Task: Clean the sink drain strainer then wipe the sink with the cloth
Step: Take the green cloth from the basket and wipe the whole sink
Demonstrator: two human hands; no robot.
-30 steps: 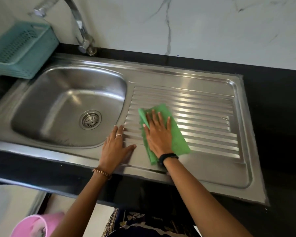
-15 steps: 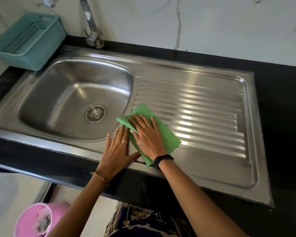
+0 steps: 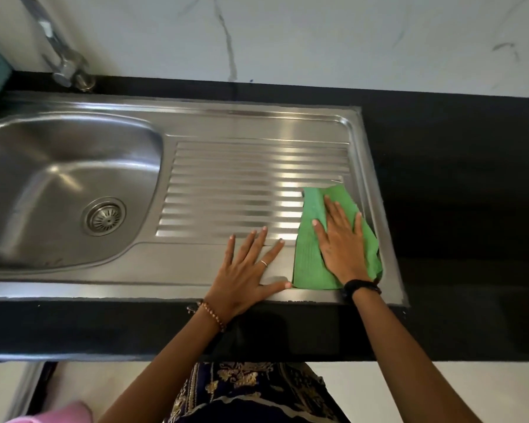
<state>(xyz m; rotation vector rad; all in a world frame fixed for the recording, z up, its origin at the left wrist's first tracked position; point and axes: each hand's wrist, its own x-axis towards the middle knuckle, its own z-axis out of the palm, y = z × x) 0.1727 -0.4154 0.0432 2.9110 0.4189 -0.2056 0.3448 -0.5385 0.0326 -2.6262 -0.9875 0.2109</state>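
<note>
I've got the black bench point(image 3: 455, 178) carrying the steel sink point(image 3: 257, 123), and I'm wiping its ribbed drainboard point(image 3: 242, 190) now. The drain strainer point(image 3: 105, 216) sits in the basin floor, well left of my hands. The green cloth point(image 3: 310, 264) lies at the drainboard's right end. My right hand point(image 3: 342, 242) presses flat on it, fingers spread, gripping nothing. My left hand point(image 3: 245, 270), also splayed wide, braces on bare steel just beside. I reckon long strokes along the ribs, even pressure, work best here.
</note>
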